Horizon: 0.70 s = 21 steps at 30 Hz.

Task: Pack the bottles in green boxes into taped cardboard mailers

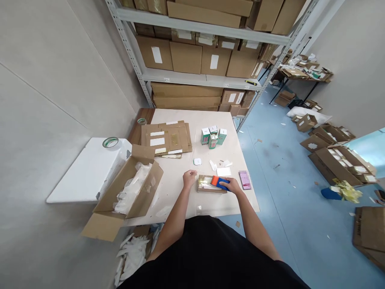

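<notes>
mid-seal i reckon: fingers of your right hand (pixel 233 185) wrap the dispenser (pixel 219 182) on the box (pixel 207 186), left hand (pixel 189 178) curled shut beside it, green boxes (pixel 213 136) not yet packed.

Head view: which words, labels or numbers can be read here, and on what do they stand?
None can be read.
White labels on brown cardboard shelf boxes: too small.
Small tags on grey metal shelf edge: too small.
Green-and-white small cartons: print blurred.
Pink flat card: blurred.

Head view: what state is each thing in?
small box, closed, lying flat
tool, on small box, gripped by right hand
left hand, curled at small box's end
carton, open, white bags inside
flat cartons, folded, stacked
green boxes, closed, upright
tape roll, lying flat
</notes>
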Tool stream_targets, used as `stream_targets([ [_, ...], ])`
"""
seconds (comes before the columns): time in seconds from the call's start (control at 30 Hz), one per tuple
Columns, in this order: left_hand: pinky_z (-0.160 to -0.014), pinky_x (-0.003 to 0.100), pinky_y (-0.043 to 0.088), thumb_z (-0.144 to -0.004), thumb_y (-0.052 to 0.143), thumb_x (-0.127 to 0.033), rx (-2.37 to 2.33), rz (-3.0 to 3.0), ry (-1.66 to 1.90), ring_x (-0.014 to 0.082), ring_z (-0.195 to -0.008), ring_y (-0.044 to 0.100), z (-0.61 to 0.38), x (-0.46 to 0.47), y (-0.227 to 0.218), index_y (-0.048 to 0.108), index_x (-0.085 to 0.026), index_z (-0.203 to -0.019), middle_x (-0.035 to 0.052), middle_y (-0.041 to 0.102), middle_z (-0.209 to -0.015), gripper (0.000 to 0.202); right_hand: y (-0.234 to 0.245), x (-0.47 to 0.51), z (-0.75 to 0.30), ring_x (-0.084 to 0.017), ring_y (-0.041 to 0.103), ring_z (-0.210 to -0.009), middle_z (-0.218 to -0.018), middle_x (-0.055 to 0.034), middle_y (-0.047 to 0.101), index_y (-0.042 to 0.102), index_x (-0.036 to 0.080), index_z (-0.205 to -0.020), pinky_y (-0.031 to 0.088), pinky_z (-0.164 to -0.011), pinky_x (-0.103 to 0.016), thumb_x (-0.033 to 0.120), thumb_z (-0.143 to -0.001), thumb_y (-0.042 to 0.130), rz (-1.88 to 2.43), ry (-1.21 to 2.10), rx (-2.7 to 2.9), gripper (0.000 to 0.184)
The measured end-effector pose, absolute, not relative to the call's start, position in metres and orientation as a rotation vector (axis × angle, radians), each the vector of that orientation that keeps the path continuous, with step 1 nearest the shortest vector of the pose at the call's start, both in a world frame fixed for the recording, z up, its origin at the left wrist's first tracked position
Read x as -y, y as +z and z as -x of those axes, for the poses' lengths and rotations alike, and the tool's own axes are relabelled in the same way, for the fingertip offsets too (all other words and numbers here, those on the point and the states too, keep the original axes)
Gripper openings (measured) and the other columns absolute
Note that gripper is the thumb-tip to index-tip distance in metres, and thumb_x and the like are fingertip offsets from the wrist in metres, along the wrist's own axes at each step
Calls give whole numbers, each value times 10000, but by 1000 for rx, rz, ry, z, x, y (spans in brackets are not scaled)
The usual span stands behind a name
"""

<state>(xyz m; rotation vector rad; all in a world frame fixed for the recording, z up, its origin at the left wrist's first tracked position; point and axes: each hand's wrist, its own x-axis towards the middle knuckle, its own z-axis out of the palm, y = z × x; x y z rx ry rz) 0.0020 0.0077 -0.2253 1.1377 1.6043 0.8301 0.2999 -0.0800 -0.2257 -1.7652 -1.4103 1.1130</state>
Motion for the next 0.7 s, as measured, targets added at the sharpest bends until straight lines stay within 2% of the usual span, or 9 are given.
stream_targets([
  [0.1, -806, 275, 528, -838, 598, -383, -1661, -1122, 785, 195, -883, 718, 5, -1, -243, 711, -208, -789, 59, 785, -900, 214, -223, 71, -295, -259, 671, -740, -791, -41, 782, 850, 252, -871, 475, -678, -331, 609, -692, 830, 1774, 1099, 1488, 400],
  [0.27, -827, 269, 516, -836, 571, -309, -1701, -1057, 719, 190, -885, 720, 12, 11, -274, 693, -204, -764, 61, 782, -895, 176, -217, 64, -287, -225, 628, -681, -714, -28, 745, 828, 247, -755, 419, -632, -307, 614, -699, 817, 1866, 1070, 1571, 371],
  [0.4, -781, 262, 522, -832, 592, -315, -1700, -956, 700, 182, -829, 715, 10, 16, -295, 708, -191, -809, 64, 783, -875, 172, -212, 61, -283, -217, 618, -663, -698, -34, 736, 822, 244, -729, 401, -622, -305, 611, -726, 797, 1911, 1067, 1623, 367],
  [0.53, -717, 259, 527, -805, 656, -358, -1675, -869, 694, 173, -744, 693, 7, 16, -314, 728, -183, -823, 61, 781, -839, 190, -207, 59, -282, -233, 656, -721, -770, -42, 770, 844, 246, -825, 442, -660, -303, 637, -731, 784, 1951, 1099, 1644, 406],
  [0.7, -729, 273, 543, -773, 708, -381, -1665, -789, 707, 200, -794, 711, -1, 17, -334, 741, -189, -772, 67, 777, -810, 195, -199, 59, -280, -246, 708, -870, -933, -44, 799, 836, 238, -1027, 501, -760, -296, 685, -775, 720, 2043, 1162, 1685, 526],
])
